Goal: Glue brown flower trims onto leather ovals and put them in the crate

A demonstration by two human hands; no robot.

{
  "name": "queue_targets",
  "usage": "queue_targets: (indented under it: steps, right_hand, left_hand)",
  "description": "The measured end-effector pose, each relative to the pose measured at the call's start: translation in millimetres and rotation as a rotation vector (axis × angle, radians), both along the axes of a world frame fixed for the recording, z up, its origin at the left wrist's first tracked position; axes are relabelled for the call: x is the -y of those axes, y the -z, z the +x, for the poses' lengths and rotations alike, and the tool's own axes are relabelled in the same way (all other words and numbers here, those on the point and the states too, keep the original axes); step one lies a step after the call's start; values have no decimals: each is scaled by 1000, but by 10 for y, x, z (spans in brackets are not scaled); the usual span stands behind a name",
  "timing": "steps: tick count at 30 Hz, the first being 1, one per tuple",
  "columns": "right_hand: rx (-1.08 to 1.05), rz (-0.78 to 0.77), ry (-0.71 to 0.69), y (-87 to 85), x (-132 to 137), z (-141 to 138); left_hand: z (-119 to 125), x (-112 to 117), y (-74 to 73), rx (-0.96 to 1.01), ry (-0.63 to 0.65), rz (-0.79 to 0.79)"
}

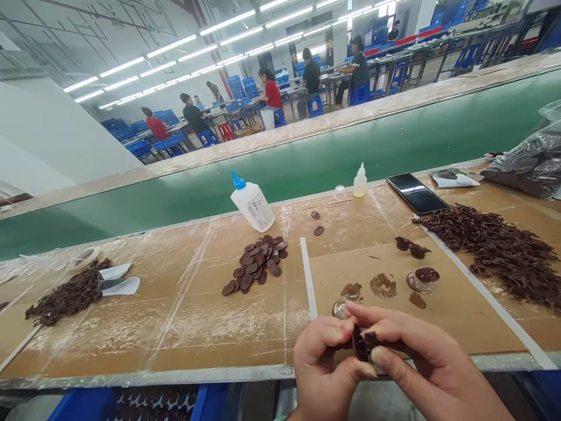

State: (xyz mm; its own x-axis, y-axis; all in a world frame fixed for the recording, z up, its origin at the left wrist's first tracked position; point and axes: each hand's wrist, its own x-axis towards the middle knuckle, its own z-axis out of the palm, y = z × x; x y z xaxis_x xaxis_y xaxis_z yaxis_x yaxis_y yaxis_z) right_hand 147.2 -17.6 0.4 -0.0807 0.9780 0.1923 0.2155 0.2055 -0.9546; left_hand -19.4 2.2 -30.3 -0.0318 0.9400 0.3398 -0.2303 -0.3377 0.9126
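Observation:
My left hand (323, 363) and my right hand (423, 354) meet above the table's front edge. Between their fingertips is a small dark brown piece (362, 344), partly hidden; both hands grip it, each with thumb and fingers closed. Just beyond them, on brown board, lie two round glue-smeared spots (383, 286) and a shallow clear dish (419, 282) with a dark brown oval disc (427, 275) on it. Two dark brown shaped pieces (419, 251) rest behind the dish. Left of the board is a pile of brown oval discs (256, 263).
A white bottle with blue nozzle (253, 204), a small dropper bottle (360, 182) and a phone (416, 193) stand or lie farther back. Heaps of brown parts lie right (495, 248) and left (72, 290). A blue crate (83, 404) sits below; people work beyond the green belt (307, 158).

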Motion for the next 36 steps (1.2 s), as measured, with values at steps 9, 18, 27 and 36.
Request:
queue_targets:
  steps: [9,18,27,36]
  right_hand:
    - [-30,-13,24,-60,-55,55]
    - [-9,-20,-40,-58,-33,52]
    - [-13,-13,-47,-54,23,52]
    - [9,-16,-59,-51,67,61]
  left_hand:
    - [69,-56,-42,-1,28,-31]
    - [39,-21,33,-5,11,55]
    - [50,39,43,-9,-15,61]
    - [41,45,-1,-47,-5,77]
